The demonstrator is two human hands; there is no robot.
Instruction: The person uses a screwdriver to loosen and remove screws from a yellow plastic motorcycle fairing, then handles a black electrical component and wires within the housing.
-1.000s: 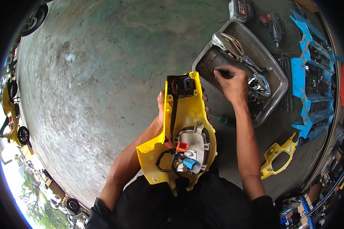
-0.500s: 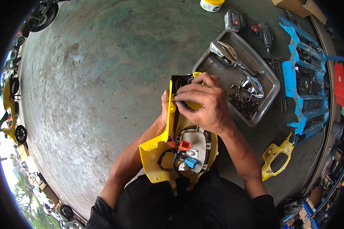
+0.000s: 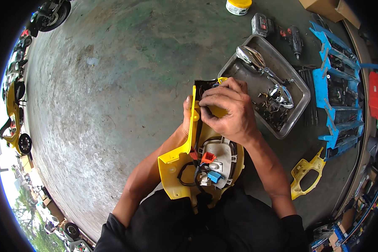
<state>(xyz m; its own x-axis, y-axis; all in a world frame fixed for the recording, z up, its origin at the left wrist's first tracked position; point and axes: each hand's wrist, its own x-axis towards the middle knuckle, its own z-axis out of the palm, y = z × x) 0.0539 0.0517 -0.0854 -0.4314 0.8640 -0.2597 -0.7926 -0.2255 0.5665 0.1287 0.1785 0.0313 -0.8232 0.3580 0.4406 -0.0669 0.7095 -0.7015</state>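
Yellow-lidded tub [image 3: 238, 6], yellow motorbike [image 3: 14, 115]

Daylight from the left blew out the lower-left edge; floor [image 3: 92, 126] caught pale glare, right side ran dimmer. Chrome mirror [image 3: 250, 56] threw highlights. Fisheye bent the rim, corners went black.

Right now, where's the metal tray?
In the head view, the tray is right of centre, between your right hand and the blue toolbox, nearer you than the power tool.
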